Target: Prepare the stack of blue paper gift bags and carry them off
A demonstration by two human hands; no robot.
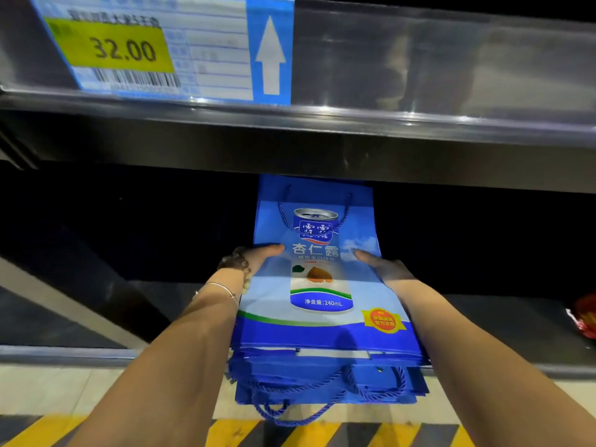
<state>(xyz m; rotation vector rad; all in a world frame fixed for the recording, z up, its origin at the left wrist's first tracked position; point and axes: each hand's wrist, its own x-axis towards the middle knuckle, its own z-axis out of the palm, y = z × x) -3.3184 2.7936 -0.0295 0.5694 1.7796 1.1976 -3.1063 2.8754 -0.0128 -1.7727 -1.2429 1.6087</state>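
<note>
Below, the stack of blue paper gift bags (316, 321) lies flat on the lower shelf (503, 324), a dark, smooth board. The stack's near end overhangs the shelf's front edge and its far end runs back under the upper shelf rail (419, 69).

My left hand (258, 258) holds the stack's left edge and my right hand (387, 269) holds its right edge, each with the thumb laid flat on the glossy top sheet. The fingers are hidden, presumably beneath the stack, so the grip reads as a pinch from both sides.

The top bag is a flat rectangle printed with a drink can, clouds and a yellow-and-red seal. Twisted blue rope handles (322, 395) spill from the layered near end and hang past the front edge.

A beaded bracelet (237, 262) and a thin metal bangle (222, 288) circle my left wrist.

The rail is clear, reflective plastic, and a price label (116, 48) sits at its left end, yellow panel reading 32.00, with a white arrow on blue beside it.

A red packet (585, 314) lies at the shelf's right end. Yellow-and-black hazard stripes (232, 433) mark the floor.
</note>
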